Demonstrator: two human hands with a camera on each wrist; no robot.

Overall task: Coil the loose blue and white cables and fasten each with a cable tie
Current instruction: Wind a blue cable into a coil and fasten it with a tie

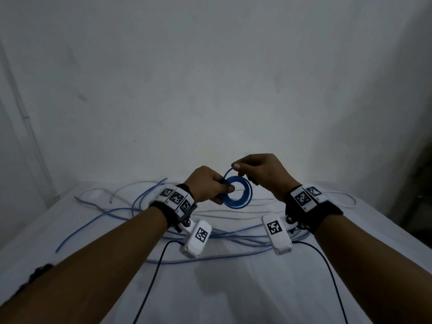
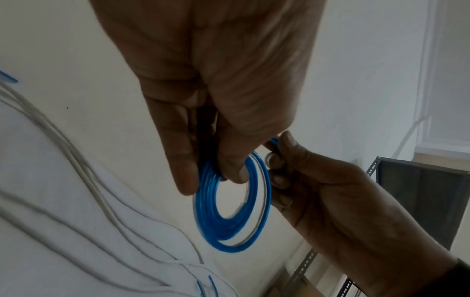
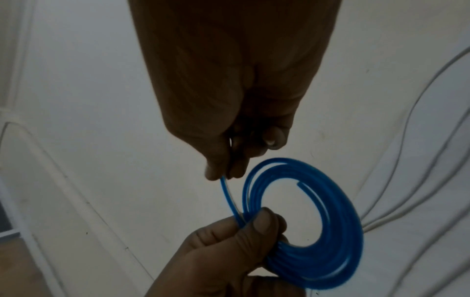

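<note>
The left hand [image 1: 208, 183] pinches a nearly wound blue coil [image 1: 238, 195], the right hand [image 1: 261, 171] pinches its tail; no tie yet, other cables [image 1: 145, 206] loose.

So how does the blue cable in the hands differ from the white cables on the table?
The blue cable is wound into a tight coil; the white cables lie loose. The blue coil is held up, left hand gripping it, right hand pinching its end; the white cables lie untouched. Neither shows a tie.
</note>
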